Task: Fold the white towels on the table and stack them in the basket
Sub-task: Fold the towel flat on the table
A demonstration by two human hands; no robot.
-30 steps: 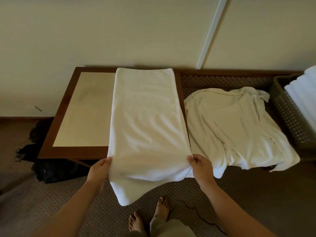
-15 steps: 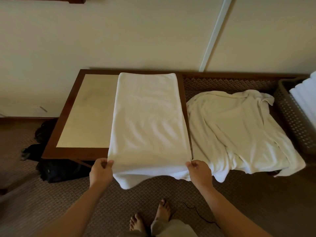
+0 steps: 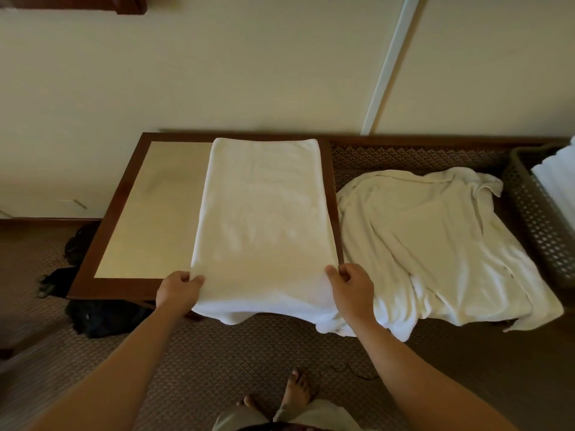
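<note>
Tabletop point(image 3: 149, 194): a dark-framed surface with a pale inset, set against the wall from 9 to 12 o'clock in the view.
Loose towel point(image 3: 435, 244): an unfolded, crumpled white towel is spread at 3 o'clock, just beside the tabletop; what supports it is covered and cannot be identified.
Towel in work point(image 3: 264, 219): a part-folded white towel is laid on the right half of the tabletop. Its long axis runs from 6 to 12 o'clock, away from the person. The near end overhangs the front edge and droops.
Basket point(image 3: 541, 219): a perforated basket stands at 3 o'clock, cut off by the frame edge. Folded white towels point(image 3: 557, 175) are stacked in it; their number cannot be determined.
Left hand point(image 3: 177, 290): the near left corner of the towel in work is pinched between thumb and curled fingers.
Right hand point(image 3: 351, 287): the near right corner is gripped likewise.
Governing relation: the towel extends toward 12 o'clock from both hands, which are equally near it. A fold of the near end toward the far end is judged the likely next move.
Obscured: the drooping underside of the near end is not visible. A dark object point(image 3: 102, 315) beneath the tabletop cannot be made out.
</note>
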